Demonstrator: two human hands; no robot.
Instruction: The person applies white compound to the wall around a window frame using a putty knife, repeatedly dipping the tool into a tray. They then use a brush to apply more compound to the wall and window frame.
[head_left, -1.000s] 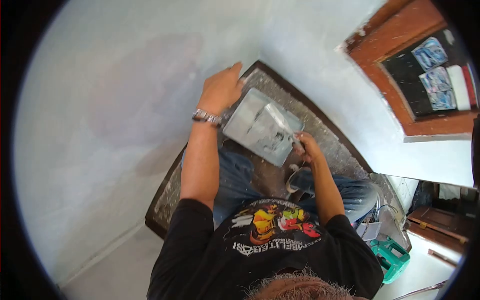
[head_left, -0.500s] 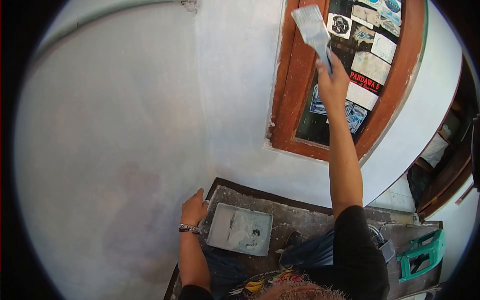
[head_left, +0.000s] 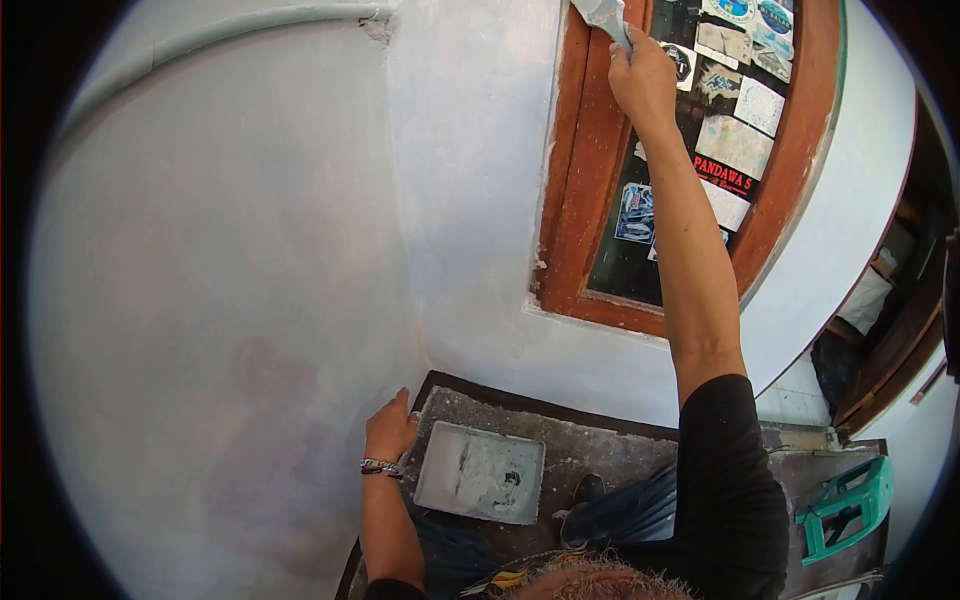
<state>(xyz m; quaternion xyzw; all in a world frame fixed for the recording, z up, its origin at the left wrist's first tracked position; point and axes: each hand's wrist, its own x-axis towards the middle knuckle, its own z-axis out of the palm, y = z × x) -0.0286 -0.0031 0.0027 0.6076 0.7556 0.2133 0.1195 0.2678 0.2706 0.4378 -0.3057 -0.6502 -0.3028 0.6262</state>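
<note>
My right hand (head_left: 643, 68) is raised high and grips a wide paintbrush (head_left: 601, 16) whose bristles reach the top edge of the view, in front of the brown window frame (head_left: 583, 170). My left hand (head_left: 390, 433), with a metal bracelet on the wrist, holds the left edge of a grey paint tray (head_left: 480, 472) smeared with white paint. The tray rests on a dark, paint-spattered platform (head_left: 590, 450) beside my knees.
White painted walls (head_left: 250, 260) meet at a corner on the left. The window glass carries several stickers (head_left: 735, 145). A green plastic stool (head_left: 840, 510) stands at the lower right next to a dark doorway. A pipe (head_left: 230, 30) runs along the upper wall.
My right hand lifted the brush from the tray up to the window frame and is still rising. My view tilted upward. My left hand stayed on the tray's edge.
</note>
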